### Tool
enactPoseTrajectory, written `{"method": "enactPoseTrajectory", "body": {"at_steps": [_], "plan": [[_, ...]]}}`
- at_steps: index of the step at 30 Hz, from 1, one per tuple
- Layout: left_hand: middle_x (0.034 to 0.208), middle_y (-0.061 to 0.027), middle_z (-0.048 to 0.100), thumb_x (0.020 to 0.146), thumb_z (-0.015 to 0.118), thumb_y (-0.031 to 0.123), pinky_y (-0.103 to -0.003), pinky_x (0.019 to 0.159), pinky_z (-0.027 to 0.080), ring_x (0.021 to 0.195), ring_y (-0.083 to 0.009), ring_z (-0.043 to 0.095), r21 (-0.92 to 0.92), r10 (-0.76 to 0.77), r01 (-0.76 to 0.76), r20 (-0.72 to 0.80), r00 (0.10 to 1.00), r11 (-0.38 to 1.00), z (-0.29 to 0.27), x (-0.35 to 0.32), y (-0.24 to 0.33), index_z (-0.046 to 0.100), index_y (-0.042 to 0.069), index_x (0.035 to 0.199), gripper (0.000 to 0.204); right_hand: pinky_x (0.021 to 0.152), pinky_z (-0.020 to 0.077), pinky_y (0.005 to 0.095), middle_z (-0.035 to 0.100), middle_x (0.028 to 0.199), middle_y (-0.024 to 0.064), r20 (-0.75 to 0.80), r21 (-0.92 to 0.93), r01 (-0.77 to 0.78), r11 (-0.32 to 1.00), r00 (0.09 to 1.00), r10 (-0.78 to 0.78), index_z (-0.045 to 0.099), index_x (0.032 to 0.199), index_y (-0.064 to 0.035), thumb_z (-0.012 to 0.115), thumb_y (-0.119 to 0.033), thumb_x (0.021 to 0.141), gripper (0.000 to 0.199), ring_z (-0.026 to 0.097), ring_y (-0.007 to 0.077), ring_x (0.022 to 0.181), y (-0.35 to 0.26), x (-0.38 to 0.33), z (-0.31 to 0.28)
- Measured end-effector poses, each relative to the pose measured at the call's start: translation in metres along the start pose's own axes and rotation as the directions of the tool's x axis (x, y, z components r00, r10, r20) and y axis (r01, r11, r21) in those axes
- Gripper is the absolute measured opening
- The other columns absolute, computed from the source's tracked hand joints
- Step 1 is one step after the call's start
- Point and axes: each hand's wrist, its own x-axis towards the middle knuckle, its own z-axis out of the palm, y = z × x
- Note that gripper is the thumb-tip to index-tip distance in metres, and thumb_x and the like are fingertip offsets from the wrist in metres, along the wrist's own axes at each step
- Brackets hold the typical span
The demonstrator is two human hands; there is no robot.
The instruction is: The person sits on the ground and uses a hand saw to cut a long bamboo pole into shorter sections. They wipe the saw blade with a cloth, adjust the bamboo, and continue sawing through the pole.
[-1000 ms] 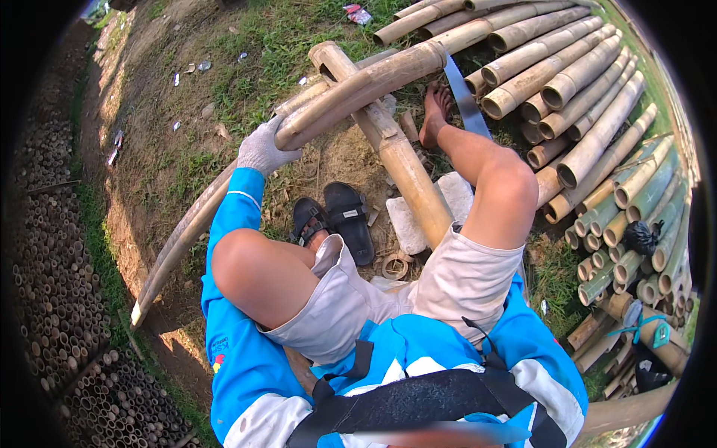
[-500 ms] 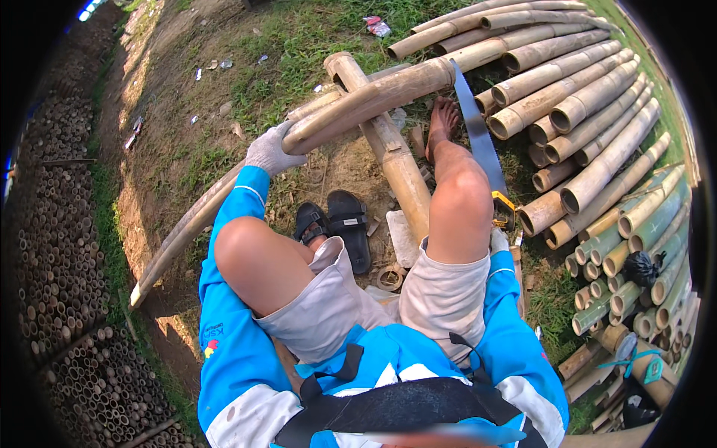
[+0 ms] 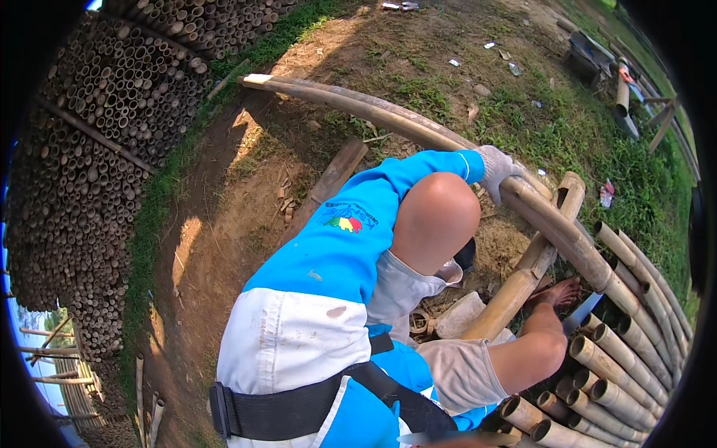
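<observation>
View swung left; gloved left hand (image 3: 494, 170) still grips long bamboo pole (image 3: 418, 131).

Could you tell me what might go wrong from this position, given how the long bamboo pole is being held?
The left hand, in a grey glove, grips the long bamboo pole near its middle only, so the far end could swing or slip. A long blade lies beside the bare foot by the stacked bamboo poles, and a slip might cut it. The right hand is out of view.
</observation>
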Motion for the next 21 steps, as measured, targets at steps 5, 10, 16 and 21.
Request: {"method": "enactPoseTrajectory", "body": {"at_steps": [5,10,16,21], "plan": [[0.128,-0.0205,0.071,0.064,0.091,0.062,-0.053,0.095,0.059,0.113,-0.0407,0.072,-0.013,-0.027,0.027,0.011,1.0,1.0,-0.003,-0.002,0.001,0.056,0.02,0.155,0.107,0.111,0.0484,0.0493,0.068,0.136,0.0147,-0.032,-0.005,0.025,1.0,0.999,-0.025,0.062,0.139,-0.0026,0.071,-0.041,0.103,0.054,0.062,0.0305,0.123,-0.01,0.007,-0.028],[0.129,-0.02,0.07,0.067,0.092,0.058,-0.052,0.097,0.059,0.116,-0.0411,0.071,-0.024,-0.008,0.007,-0.03,1.0,1.0,-0.004,-0.003,0.004,0.057,0.019,0.153,0.101,0.112,0.0479,0.0491,0.068,0.136,0.0134,0.013,0.081,0.034,0.996,0.999,-0.036,0.062,0.138,-0.0022,0.071,-0.042,0.103,0.054,0.062,0.029,0.122,-0.011,-0.009,-0.059],[0.141,-0.0185,0.067,0.067,0.091,0.055,-0.048,0.109,0.054,0.129,-0.0373,0.066,-0.007,-0.044,0.044,-0.008,0.999,0.999,-0.004,0.012,0.014,0.052,0.017,0.158,0.107,0.098,0.0568,0.045,0.072,0.12,0.0134,-0.143,0.297,0.186,0.937,0.978,-0.149,0.063,0.132,-0.011,0.071,-0.029,0.104,0.034,0.067,0.0303,0.11,0.021,-0.043,-0.059],[0.145,-0.0172,0.066,0.065,0.095,0.053,-0.048,0.114,0.051,0.132,-0.0362,0.065,-0.031,-0.107,0.108,0.033,0.994,0.994,-0.012,0.012,0.028,0.049,0.019,0.161,0.112,0.081,0.0618,0.0417,0.069,0.113,0.0068,-0.24,0.081,0.267,0.96,0.94,-0.241,0.056,0.135,-0.0149,0.073,-0.025,0.105,0.036,0.07,0.0243,0.095,0.027,-0.047,-0.056]]}}
